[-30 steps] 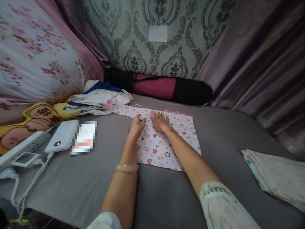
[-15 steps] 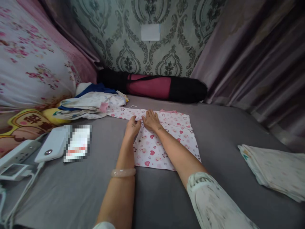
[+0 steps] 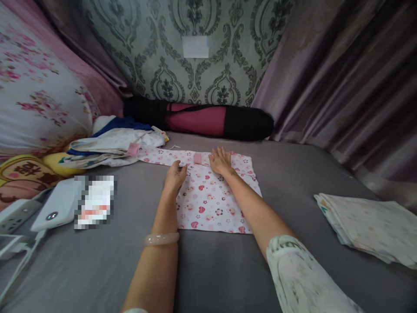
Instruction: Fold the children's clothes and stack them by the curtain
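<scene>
A white long-sleeved top (image 3: pixel 208 204) printed with pink hearts and small figures lies flat on the grey bed sheet. One sleeve (image 3: pixel 158 155) stretches to the left and ends in a pink cuff (image 3: pixel 133 150). The other sleeve is folded across the upper part, and its pink cuff (image 3: pixel 197 158) points left. My right hand (image 3: pixel 221 161) rests flat on this folded sleeve, fingers stretched out. At the left edge of the top, by the base of the outstretched sleeve, my left hand (image 3: pixel 176 174) lies with thumb and fingers apart.
A heap of clothes (image 3: pixel 114 141) touches the left cuff. Left stand a white power bank (image 3: pixel 60 204) with cables, a power strip (image 3: pixel 19 214) and a pixelated item (image 3: pixel 96 202). Folded cloth (image 3: pixel 368 226) lies right. A black-and-red long bag (image 3: pixel 198 119) lies along the wall.
My right hand has slid right along the folded sleeve, uncovering its pink cuff. My left hand stays by the left edge of the top. The view has shifted slightly.
</scene>
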{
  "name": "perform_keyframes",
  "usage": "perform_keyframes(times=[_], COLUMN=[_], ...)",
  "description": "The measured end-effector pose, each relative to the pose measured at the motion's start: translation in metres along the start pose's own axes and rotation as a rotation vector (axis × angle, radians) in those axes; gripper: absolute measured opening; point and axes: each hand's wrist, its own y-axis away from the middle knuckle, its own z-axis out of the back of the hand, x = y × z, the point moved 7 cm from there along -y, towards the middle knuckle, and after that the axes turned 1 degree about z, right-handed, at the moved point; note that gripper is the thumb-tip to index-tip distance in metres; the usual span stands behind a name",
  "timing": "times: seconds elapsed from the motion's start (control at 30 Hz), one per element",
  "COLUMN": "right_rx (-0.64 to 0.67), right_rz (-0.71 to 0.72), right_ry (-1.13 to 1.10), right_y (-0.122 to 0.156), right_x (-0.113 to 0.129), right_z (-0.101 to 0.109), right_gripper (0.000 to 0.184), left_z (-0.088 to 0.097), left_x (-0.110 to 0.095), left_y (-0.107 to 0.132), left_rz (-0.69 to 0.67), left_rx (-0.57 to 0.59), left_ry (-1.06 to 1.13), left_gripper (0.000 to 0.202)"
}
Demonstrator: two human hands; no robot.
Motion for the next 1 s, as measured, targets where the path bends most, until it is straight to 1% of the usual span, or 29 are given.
perform_keyframes(times=[0.07,0.17,0.23,0.37,0.4,0.47,0.5,0.57,0.67,0.73,0.8,0.87,0.9,0.93,1.0], right_rx=[0.024,0.035,0.041,0.115,0.116,0.038,-0.003,-0.045,-0.063,-0.040,-0.024,-0.022,-0.018,-0.010,0.020], right_rz=[-0.009,-0.028,-0.023,0.001,-0.002,-0.025,-0.057,-0.142,-0.213,-0.214,-0.207,-0.207,-0.210,-0.213,-0.224], right_ry=[0.028,0.035,0.024,-0.068,-0.092,-0.078,-0.053,-0.003,0.050,0.067,0.076,0.077,0.074,0.066,0.039], right_y=[0.001,0.001,0.000,-0.001,-0.001,0.002,0.004,0.009,0.018,0.022,0.024,0.023,0.023,0.022,0.020], right_x=[-0.006,-0.008,-0.007,-0.014,-0.019,-0.034,-0.045,-0.068,-0.096,-0.106,-0.109,-0.110,-0.111,-0.111,-0.111], right_z=[-0.006,-0.013,-0.013,-0.007,-0.003,0.010,0.016,0.022,0.021,0.015,0.010,0.009,0.009,0.009,0.011], right_gripper=[0.059,0.059,0.059,0.060,0.060,0.060,0.060,0.061,0.064,0.065,0.066,0.066,0.066,0.066,0.065], left_z=[0.000,0.000,0.000,-0.002,-0.004,-0.008,-0.010,-0.012,-0.012,-0.011,-0.010,-0.006,-0.001,0.007,0.029], left_x=[0.000,0.001,0.001,0.003,0.003,0.003,0.002,0.002,0.002,-0.001,-0.004,-0.004,-0.002,0.001,0.012], left_y=[0.000,-0.001,-0.001,-0.001,0.000,0.000,0.001,0.000,0.000,0.000,-0.001,-0.005,-0.008,-0.012,-0.022], left_rz=[0.003,-0.002,-0.008,-0.010,-0.024,-0.069,-0.093,-0.123,-0.140,-0.152,-0.154,-0.133,-0.113,-0.087,-0.028], left_rx=[-0.002,0.000,0.001,-0.007,-0.003,0.009,0.015,0.007,-0.012,-0.006,0.024,0.056,0.048,0.012,-0.116], left_ry=[-0.012,-0.030,-0.043,-0.079,-0.103,-0.165,-0.195,-0.236,-0.276,-0.304,-0.313,-0.274,-0.233,-0.180,-0.084], left_gripper=[0.049,0.048,0.047,0.044,0.043,0.036,0.033,0.027,0.023,0.023,0.023,0.023,0.024,0.025,0.027])
